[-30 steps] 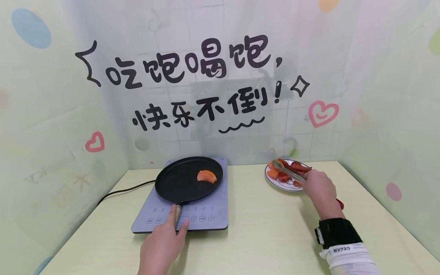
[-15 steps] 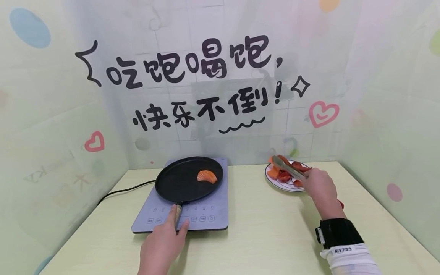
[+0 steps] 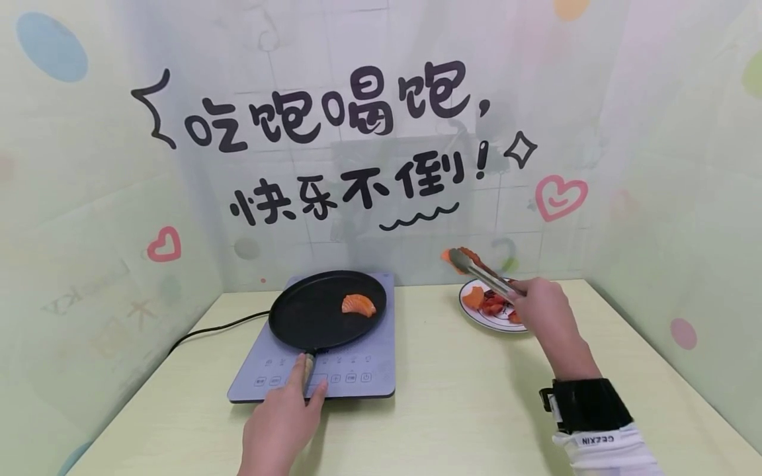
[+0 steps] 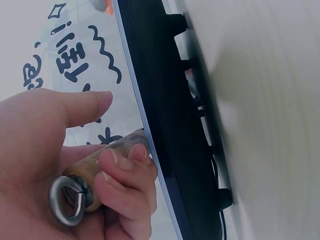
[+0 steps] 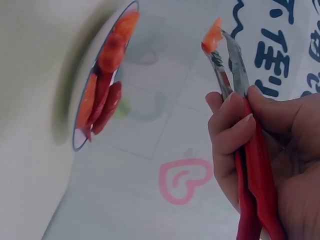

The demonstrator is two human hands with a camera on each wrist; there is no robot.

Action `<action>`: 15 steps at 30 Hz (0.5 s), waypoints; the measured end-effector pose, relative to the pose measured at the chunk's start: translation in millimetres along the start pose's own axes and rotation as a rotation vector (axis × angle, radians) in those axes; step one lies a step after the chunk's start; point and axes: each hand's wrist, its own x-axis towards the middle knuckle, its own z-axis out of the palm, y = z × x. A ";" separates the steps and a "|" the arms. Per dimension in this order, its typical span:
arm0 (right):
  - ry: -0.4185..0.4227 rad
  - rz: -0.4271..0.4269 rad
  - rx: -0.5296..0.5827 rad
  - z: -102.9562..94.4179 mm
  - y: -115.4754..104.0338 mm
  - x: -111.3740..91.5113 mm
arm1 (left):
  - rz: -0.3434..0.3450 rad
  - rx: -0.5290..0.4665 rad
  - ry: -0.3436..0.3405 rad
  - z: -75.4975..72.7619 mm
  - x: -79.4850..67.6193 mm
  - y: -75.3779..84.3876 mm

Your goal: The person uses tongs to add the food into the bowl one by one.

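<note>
My left hand [image 3: 281,416] holds the wooden handle [image 4: 115,155] of a black frying pan [image 3: 309,311], its fingers curled round it from below in the left wrist view. One orange salmon slice [image 3: 358,305] lies at the right of the pan. In my right hand [image 3: 550,320] are red-handled metal tongs [image 5: 255,165], squeezed together. Their tips pinch an orange piece of food [image 5: 212,36], which looks like salmon, raised above the plate [image 3: 489,325]. On that plate lie another orange slice [image 3: 474,297] and several red pieces [image 5: 107,100].
The pan stands on a grey induction cooker [image 3: 381,357] with a black cable [image 3: 220,326] running left. A pale table [image 3: 440,410] stretches between cooker and plate. Printed curtains [image 3: 381,251] close off the back and sides.
The tongs have risen from the plate and shifted left, carrying the orange piece up in their tips. My left hand and the pan stay where they were.
</note>
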 end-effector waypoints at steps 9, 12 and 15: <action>-0.003 -0.055 0.076 7.9 -26.6 -6.8 | 0.000 -0.006 -0.003 2.1 0.2 -1.3; 0.033 -0.093 0.040 10.0 -34.7 -11.3 | 0.000 -0.007 -0.001 2.4 0.2 -1.4; 0.071 -0.148 -0.011 11.0 -42.6 -15.6 | -0.003 -0.006 -0.001 2.0 0.2 -1.2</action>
